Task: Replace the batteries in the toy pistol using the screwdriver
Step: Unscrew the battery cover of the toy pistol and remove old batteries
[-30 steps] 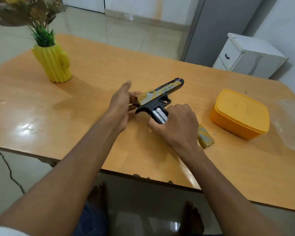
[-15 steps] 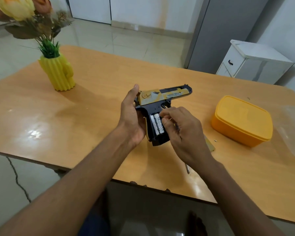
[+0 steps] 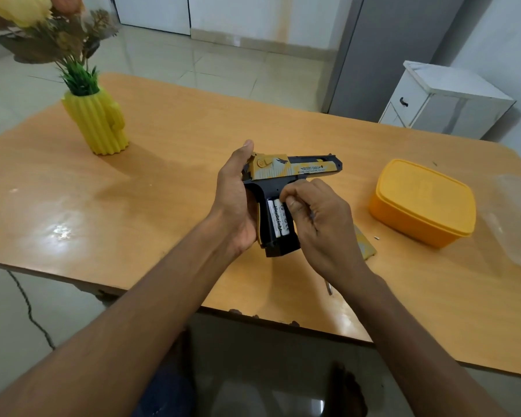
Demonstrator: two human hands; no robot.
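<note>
Orange-brown laminate forms the glossy desk (image 3: 163, 206), whose chipped near edge lies just below the raised toy pistol (image 3: 286, 188), a black frame under a yellow-and-grey slide with 2 white batteries (image 3: 278, 218) showing in its open grip. The left hand (image 3: 235, 203) wraps the grip's back, while the right hand (image 3: 319, 218) has its fingers (image 3: 292, 203) curled against the batteries' top end. Farther right sits a rounded orange lidded box (image 3: 424, 203); far left stands a ribbed yellow vase (image 3: 98, 121), bare wood between.

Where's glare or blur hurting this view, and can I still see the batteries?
Head view: ceiling-light glare on the table left of the left hand; flowers blurred at top left; wide-angle edges bend. Batteries in the toy pistol are sharp, partly behind the right hand.
</note>
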